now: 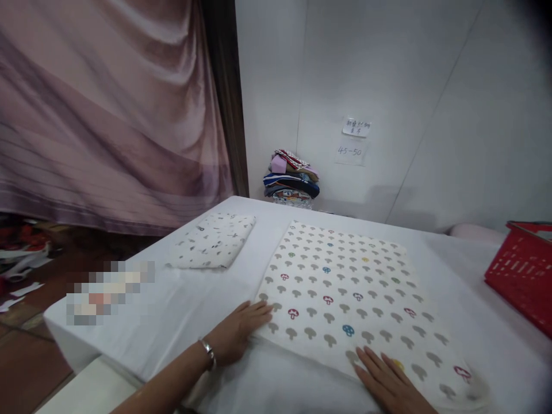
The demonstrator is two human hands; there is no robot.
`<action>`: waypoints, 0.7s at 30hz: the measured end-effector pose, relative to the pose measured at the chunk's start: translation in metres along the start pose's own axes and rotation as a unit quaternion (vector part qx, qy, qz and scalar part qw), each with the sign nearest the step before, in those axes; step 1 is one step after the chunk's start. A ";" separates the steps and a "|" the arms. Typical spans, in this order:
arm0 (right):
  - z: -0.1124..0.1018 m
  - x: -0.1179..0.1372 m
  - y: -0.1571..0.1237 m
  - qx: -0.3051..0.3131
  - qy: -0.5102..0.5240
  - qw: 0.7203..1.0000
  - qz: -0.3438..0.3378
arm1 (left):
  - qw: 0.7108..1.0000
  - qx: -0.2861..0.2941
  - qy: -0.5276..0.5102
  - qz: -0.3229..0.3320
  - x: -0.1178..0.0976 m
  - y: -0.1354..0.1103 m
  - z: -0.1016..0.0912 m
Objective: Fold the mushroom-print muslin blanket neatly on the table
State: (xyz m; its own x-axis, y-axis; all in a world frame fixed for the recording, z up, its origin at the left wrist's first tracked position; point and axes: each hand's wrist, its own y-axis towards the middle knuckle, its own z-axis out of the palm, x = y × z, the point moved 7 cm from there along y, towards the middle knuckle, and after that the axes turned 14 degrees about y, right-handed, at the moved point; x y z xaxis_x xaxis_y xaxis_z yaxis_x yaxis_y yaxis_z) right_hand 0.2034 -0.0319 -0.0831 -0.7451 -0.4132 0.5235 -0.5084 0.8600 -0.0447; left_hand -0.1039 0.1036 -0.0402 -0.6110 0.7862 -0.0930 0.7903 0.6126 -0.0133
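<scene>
A white cloth with a mushroom print [340,282] lies spread flat on the white-covered table [190,310]. My left hand [241,330], with a silver bracelet at the wrist, rests palm down on the cloth's left near corner, fingers stretched out. Along the near edge, further right, my right hand [388,376] lies flat on the print with its fingers extended. Neither hand grips anything. To the left of the mushroom cloth is a smaller folded white cloth with small dark motifs [211,238], apart from both hands.
A red plastic basket [521,270] stands at the right edge of the table. Against the back wall is a stack of folded fabrics [291,178] below two paper notes [351,141]. A pink curtain [112,115] hangs on the left. A blurred-out item lies near the table's left corner.
</scene>
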 end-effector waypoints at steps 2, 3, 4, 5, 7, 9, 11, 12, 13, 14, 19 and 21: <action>-0.008 0.001 0.001 -0.006 0.009 1.000 0.002 | 0.998 0.022 -0.057 -0.008 0.009 0.003 -0.008; -0.015 0.002 0.003 -0.017 0.008 1.000 0.007 | 0.996 0.023 -0.083 -0.029 0.015 0.009 -0.014; -0.025 0.003 0.008 -0.033 0.004 0.999 0.015 | 0.993 0.016 -0.101 -0.062 0.023 0.018 -0.020; -0.037 0.005 0.015 -0.054 -0.004 0.998 0.026 | 0.988 0.000 -0.108 -0.109 0.033 0.031 -0.027; -0.061 0.007 0.040 -0.086 -0.019 0.995 0.046 | 0.974 -0.048 -0.075 -0.210 0.051 0.065 -0.040; -0.081 0.004 0.074 -0.101 -0.030 0.993 0.055 | 0.968 -0.065 -0.017 -0.241 0.055 0.108 -0.046; -0.094 -0.009 0.110 -0.120 -0.042 0.990 0.065 | 0.969 -0.069 0.037 -0.236 0.055 0.152 -0.043; -0.098 -0.020 0.126 -0.129 -0.051 0.988 0.074 | 0.969 -0.062 0.054 -0.232 0.057 0.170 -0.038; -0.099 -0.034 0.138 -0.136 -0.058 0.985 0.087 | 0.968 -0.043 0.061 -0.238 0.060 0.184 -0.030; -0.097 -0.050 0.146 -0.138 -0.064 0.983 0.106 | 0.966 -0.016 0.062 -0.252 0.066 0.194 -0.020; -0.073 -0.108 0.148 -0.137 -0.076 0.974 0.162 | 0.956 0.038 0.055 -0.286 0.095 0.200 0.016; -0.068 -0.112 0.144 -0.147 -0.080 0.974 0.151 | 0.954 0.040 0.045 -0.294 0.102 0.202 0.016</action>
State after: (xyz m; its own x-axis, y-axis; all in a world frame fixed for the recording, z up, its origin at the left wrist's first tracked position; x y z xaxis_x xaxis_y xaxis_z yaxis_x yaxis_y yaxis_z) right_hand 0.2431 0.1590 -0.0905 -0.9113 -0.1484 0.3841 -0.1263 0.9886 0.0821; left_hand -0.0060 0.3063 -0.0683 -0.9481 0.3155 0.0399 0.3094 0.9441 -0.1140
